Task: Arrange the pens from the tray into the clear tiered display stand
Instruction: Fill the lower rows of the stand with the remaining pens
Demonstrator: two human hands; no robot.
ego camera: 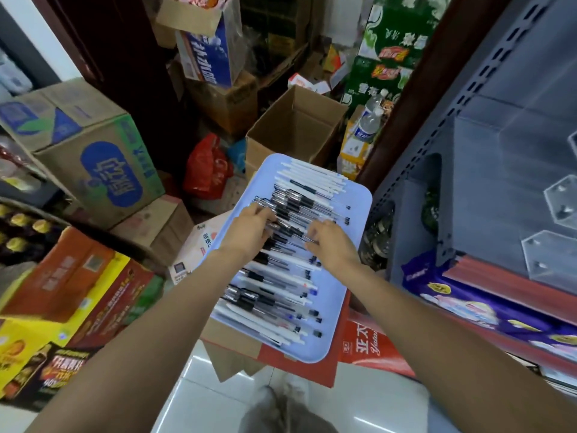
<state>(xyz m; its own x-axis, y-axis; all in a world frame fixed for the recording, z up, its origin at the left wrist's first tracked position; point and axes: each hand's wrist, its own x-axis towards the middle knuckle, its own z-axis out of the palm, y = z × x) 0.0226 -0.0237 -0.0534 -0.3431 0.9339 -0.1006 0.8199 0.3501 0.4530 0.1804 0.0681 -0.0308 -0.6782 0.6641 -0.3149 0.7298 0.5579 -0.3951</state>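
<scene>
Both hands are down in the pens [282, 254], which lie heaped crosswise on the pale blue tray [359, 198]. The left hand [249, 228] has its fingers curled into the pile; the right hand [331, 242] pinches at one pen, though blur hides whether either grip has closed. The tray rests on a red carton [368, 345]. The clear display stand [559, 245] sits on the shelf at right, cut off by the edge.
</scene>
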